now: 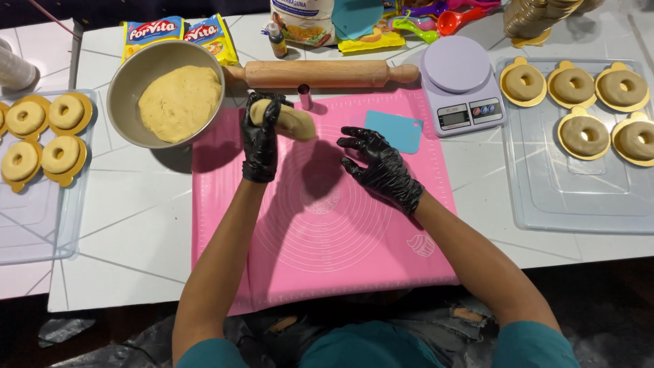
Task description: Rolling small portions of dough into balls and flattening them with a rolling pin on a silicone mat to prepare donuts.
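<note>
White tabletop [136,225] carries a pink silicone baking mat [320,225] at its centre, with a metal bowl [122,75] of dough at 10 o'clock, a wooden rolling pin [320,73] at 12, a lilac kitchen scale [460,85] at 1 o'clock and clear trays [579,197] of ring-shaped dough on gold cards at 3 and 9. Above the mat's top edge, the black-gloved left hand [261,140] is closed around one end of a dough lump [293,121]. Just right of it, the gloved right hand [378,163] hovers with fingers spread, holding nothing, below a blue scraper [395,129].
</note>
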